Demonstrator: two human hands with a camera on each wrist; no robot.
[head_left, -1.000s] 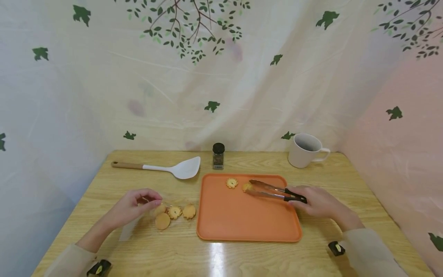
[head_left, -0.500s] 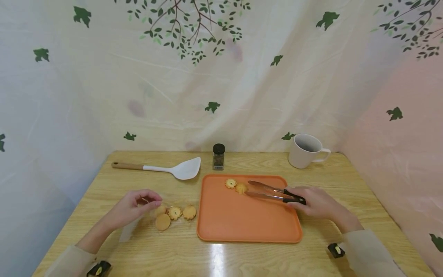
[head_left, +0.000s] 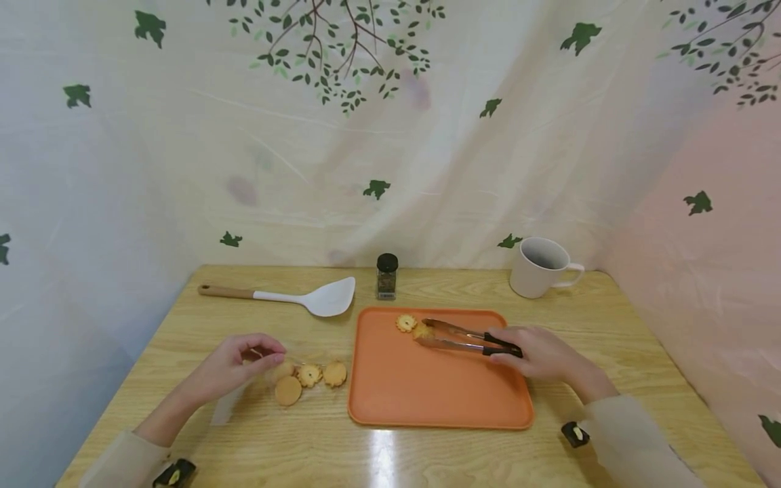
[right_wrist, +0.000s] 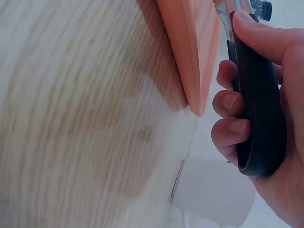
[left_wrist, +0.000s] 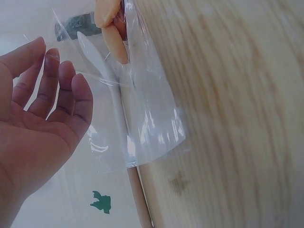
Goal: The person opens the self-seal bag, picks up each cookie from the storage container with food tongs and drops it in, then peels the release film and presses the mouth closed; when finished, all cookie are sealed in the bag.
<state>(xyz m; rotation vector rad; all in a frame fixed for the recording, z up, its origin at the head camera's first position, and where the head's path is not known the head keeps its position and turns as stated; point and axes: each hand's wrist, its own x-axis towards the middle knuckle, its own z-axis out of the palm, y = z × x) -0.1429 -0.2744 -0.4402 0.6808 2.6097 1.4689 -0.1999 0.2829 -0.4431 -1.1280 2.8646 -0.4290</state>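
Note:
My left hand (head_left: pixel 234 366) pinches the upper edge of a clear plastic bag (left_wrist: pixel 152 118) between thumb and fingertips. Several round cookies (head_left: pixel 310 375) lie in the bag on the table. My right hand (head_left: pixel 539 352) grips the black handles of metal tongs (head_left: pixel 454 346), fingers curled round them in the right wrist view. The tong tips straddle a golden cookie (head_left: pixel 422 331) on the orange tray (head_left: pixel 439 393); whether they squeeze it, I cannot tell. Close on its left, a scalloped cookie (head_left: pixel 405 323) lies near the tray's back edge.
Behind the bag lies a white spatula (head_left: pixel 329 298) with a wooden handle. A black-capped spice jar (head_left: pixel 387 276) stands behind the tray, and a white mug (head_left: pixel 537 268) stands at the back right. A leaf-patterned curtain (head_left: pixel 293 169) closes off the table's back.
The golden cookie has shifted left, up to the scalloped one. The tongs came off it half a second ago and are now round it again, farther left. My left hand stays put.

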